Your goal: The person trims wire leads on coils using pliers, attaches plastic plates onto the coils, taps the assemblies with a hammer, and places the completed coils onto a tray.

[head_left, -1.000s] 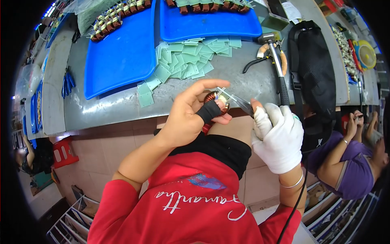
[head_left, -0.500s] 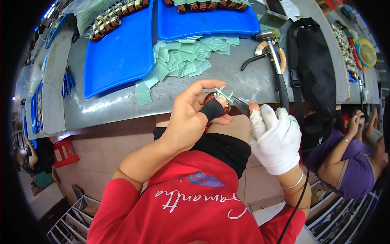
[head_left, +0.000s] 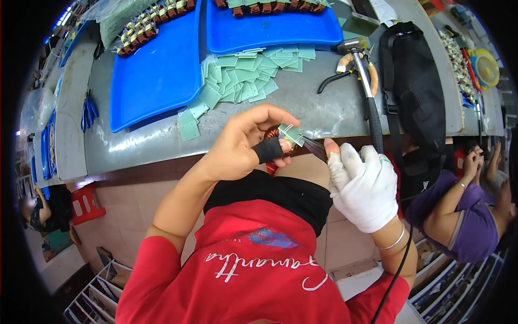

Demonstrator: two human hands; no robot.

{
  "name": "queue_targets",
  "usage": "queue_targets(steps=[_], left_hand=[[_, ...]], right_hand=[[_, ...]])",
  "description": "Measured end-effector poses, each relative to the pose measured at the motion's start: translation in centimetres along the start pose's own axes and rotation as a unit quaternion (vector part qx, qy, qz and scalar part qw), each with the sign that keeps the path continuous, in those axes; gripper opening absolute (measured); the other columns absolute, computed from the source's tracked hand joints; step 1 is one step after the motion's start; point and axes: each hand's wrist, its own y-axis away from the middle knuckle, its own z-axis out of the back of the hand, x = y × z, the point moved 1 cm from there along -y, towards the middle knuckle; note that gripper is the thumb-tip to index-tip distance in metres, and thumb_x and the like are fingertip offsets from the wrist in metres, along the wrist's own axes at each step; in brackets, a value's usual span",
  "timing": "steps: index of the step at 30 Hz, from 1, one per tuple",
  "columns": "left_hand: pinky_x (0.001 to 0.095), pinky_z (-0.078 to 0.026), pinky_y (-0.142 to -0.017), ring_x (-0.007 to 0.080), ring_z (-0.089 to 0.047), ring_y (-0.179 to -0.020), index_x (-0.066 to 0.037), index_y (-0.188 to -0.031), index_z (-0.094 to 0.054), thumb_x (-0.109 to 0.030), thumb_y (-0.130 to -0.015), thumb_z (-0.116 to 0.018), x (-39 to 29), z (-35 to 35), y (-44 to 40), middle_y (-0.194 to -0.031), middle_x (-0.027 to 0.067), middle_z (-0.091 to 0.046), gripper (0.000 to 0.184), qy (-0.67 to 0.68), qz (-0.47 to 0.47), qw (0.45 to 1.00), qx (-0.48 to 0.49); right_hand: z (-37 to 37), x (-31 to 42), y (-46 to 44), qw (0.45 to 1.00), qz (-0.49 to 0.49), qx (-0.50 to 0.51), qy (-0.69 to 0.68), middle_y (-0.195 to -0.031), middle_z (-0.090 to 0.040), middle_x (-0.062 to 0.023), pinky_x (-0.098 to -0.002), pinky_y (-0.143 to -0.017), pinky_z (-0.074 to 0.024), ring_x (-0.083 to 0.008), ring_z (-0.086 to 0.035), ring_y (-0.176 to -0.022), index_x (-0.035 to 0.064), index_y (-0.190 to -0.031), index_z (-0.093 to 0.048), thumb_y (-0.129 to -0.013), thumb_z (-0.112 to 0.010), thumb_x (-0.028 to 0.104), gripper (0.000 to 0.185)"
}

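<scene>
At the front edge of the metal bench [head_left: 332,114], a copper-wound coil [head_left: 271,133] sits in the left hand [head_left: 236,144], thumb and fingers pinching it, black wrap [head_left: 267,150] around the thumb. Small green board [head_left: 293,134] lies against the coil, pale leads [head_left: 289,126] showing at it. Right hand [head_left: 364,186], white glove [head_left: 372,208], thumb tip bare, pinches dark pointed tweezers [head_left: 316,149]; tip is at the board's right edge, contact with a lead too small to tell. Step in hand, as I read it from where I stand: fine tip work at the leads, where board meets coil. Next move seems to call for a firm left pinch, board steady, tip clear of the thumb. Farther back, loose green boards [head_left: 237,81] lie heaped beside two blue trays [head_left: 156,81], more coils [head_left: 141,35] toward their far ends. Hammer [head_left: 373,116] and pliers [head_left: 330,81] lie off to the right, in neither hand.
</scene>
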Motion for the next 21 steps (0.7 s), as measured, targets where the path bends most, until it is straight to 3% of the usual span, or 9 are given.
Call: queue_targets(steps=[5,12,14,18,19,21], left_hand=[[0.0253,-0.056,-0.065,0.0182,-0.067,-0.080,0.002,-0.118,-0.051,0.000,-0.091,-0.058,-0.1,-1.8,0.0,-0.090,0.0130,-0.062,0.028,0.059,0.009,0.994,-0.086],[0.0260,-0.056,-0.070,0.0176,-0.066,-0.085,0.001,-0.120,-0.051,-0.001,-0.092,-0.057,0.4,-0.7,0.1,-0.094,0.0106,-0.061,0.029,-0.011,0.028,0.999,-0.027],[0.0302,-0.058,-0.073,0.0255,-0.068,-0.090,-0.001,-0.120,-0.050,-0.003,-0.093,-0.056,0.2,-0.6,-0.1,-0.102,0.0144,-0.061,0.028,-0.043,-0.005,0.999,-0.015],[0.0302,-0.058,-0.075,0.0257,-0.067,-0.094,-0.002,-0.121,-0.049,-0.003,-0.093,-0.056,-0.3,-0.4,-0.3,-0.104,0.0143,-0.061,0.029,-0.030,-0.004,0.999,-0.016],[0.0283,-0.057,-0.075,0.0215,-0.066,-0.093,-0.002,-0.121,-0.050,-0.002,-0.093,-0.055,-0.2,-0.4,-0.3,-0.103,0.0117,-0.059,0.029,-0.007,-0.015,1.000,-0.021],[0.0264,-0.055,-0.075,0.0173,-0.064,-0.093,-0.002,-0.121,-0.050,0.000,-0.093,-0.054,-0.1,-0.3,-0.4,-0.103,0.0090,-0.058,0.028,0.016,-0.025,0.999,-0.026]], right_hand=[[0.2,0.8,-0.8,0.999,-0.021,-0.043,-0.021,-0.091,-0.058,-0.0047,-0.0323,-0.054,-0.0406,-0.0217,-0.049,-0.070,0.0047,-0.111,-0.067,-0.076,-0.066,0.008,0.035],[-1.3,-0.3,-0.3,0.998,0.014,-0.056,-0.010,-0.095,-0.057,-0.0043,-0.0344,-0.059,-0.0428,-0.0216,-0.051,-0.072,0.0083,-0.113,-0.065,-0.075,-0.063,0.012,0.038],[-1.5,-0.6,-0.4,0.998,-0.003,-0.066,-0.004,-0.095,-0.056,-0.0039,-0.0350,-0.063,-0.0434,-0.0211,-0.053,-0.074,0.0107,-0.115,-0.064,-0.076,-0.062,0.014,0.039],[-0.8,-0.8,-0.8,0.993,-0.088,-0.078,-0.022,-0.105,-0.056,-0.0044,-0.0434,-0.075,-0.0416,-0.0265,-0.055,-0.087,0.0199,-0.117,-0.064,-0.067,-0.070,0.015,0.050],[-1.1,-0.9,-0.6,0.993,-0.087,-0.078,-0.023,-0.105,-0.056,-0.0044,-0.0434,-0.075,-0.0416,-0.0265,-0.055,-0.087,0.0199,-0.117,-0.064,-0.067,-0.070,0.015,0.050],[-1.6,-1.1,-0.2,0.971,-0.133,-0.090,-0.178,-0.108,-0.057,-0.0063,-0.0422,-0.075,-0.0416,-0.0281,-0.055,-0.088,0.0146,-0.118,-0.062,-0.066,-0.071,0.012,0.052]])
